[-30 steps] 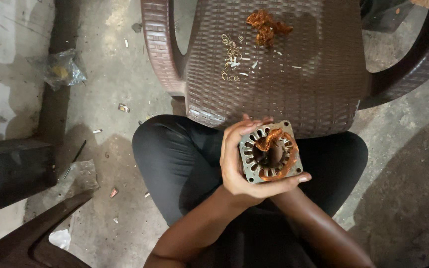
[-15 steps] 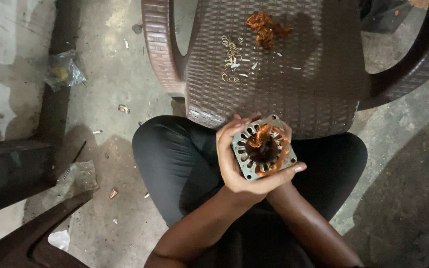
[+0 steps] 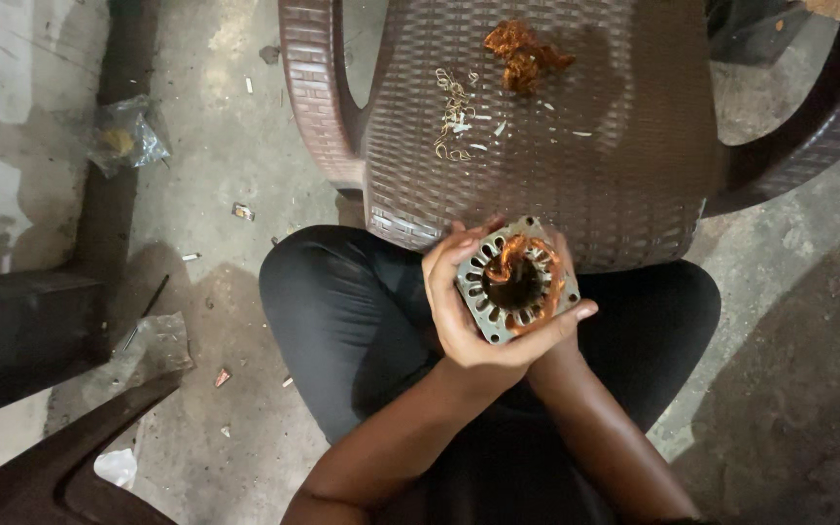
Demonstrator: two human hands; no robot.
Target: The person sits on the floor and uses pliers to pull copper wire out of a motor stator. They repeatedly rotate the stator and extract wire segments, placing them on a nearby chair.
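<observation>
Rough concrete floor (image 3: 226, 146), stained and littered with small scraps, spreads around a seated person in dark trousers. Both hands meet over the lap, clamped on a square metal motor stator (image 3: 515, 282) with a ring of slots and copper winding (image 3: 527, 261) still threaded through part of its bore. The left hand (image 3: 464, 311) cups the stator from below and from its left side, thumb hooked over the top edge and a finger laid along the lower right edge. The right hand (image 3: 564, 292) is mostly hidden behind the stator; only fingertips show at its right rim, so its exact grip cannot be told.

Just beyond the hands stands a brown woven plastic chair (image 3: 634, 146). On its seat, well past the fingertips, lie a clump of pulled copper wire (image 3: 522, 53) and, to the left of that, a scatter of pale wire offcuts (image 3: 454, 117). Far to the left of the hands a crumpled clear plastic bag (image 3: 126, 136) rests on the floor.
</observation>
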